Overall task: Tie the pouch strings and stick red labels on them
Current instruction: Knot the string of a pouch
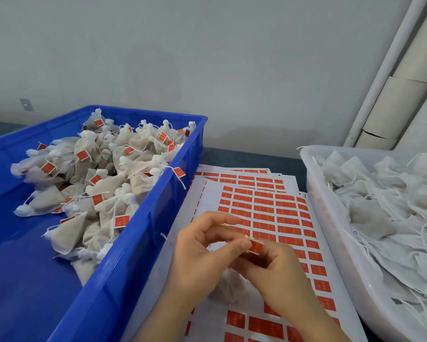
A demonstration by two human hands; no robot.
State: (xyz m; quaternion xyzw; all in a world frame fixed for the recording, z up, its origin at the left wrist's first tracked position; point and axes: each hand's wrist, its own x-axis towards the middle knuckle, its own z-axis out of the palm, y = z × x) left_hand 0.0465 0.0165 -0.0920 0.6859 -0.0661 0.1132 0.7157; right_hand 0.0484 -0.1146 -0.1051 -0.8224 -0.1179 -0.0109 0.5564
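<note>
Head view, hands: the left hand and the right hand meet over the sheets, fingertips together.
Left hand: thumb and forefinger pinch the near edge of a red label.
Right hand: its fingers close on the same red label from the other side.
Pouch: a filled pouch hangs just under both hands, partly hidden by them; whether its string is knotted cannot be told.
Label sheets: white label sheets with rows of red stickers lie under and beyond the hands, overlapping each other.
Left of the hands: a blue crate holds a heap of finished pouches, each with a red tag on its string.
Right of the hands: a white tub holds a pile of untagged pouches with loose strings.
</note>
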